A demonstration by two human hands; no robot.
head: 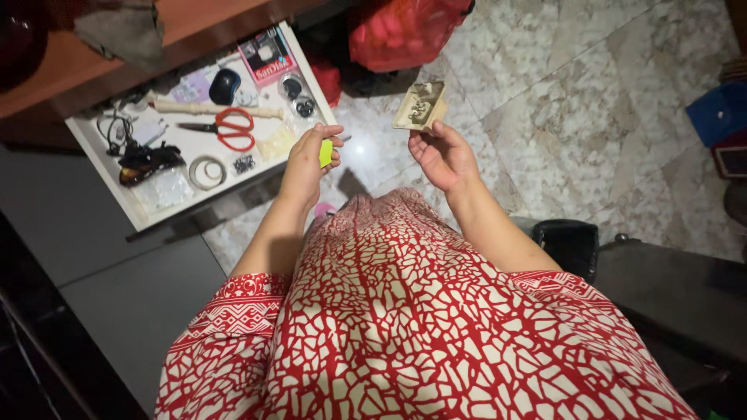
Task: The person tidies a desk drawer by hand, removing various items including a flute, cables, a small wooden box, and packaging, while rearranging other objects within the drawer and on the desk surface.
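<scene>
My left hand (310,159) wraps most of the yellow-green thing (326,152), so can't tell what it is. Bits inside the beige tray (420,106) in my right hand (440,155) are too small to make out. At 10 o'clock, drawer (105,167) back is under the wooden table (187,23); black tangle (144,159) in it is too dark to ID. Red bag (401,27) at 12 is cut by top edge. Blue box (720,113) at 3 is cut by right edge.

Home rm, marble floor (591,117), junk drawer (175,198) (scissors (229,128), misc)
</scene>
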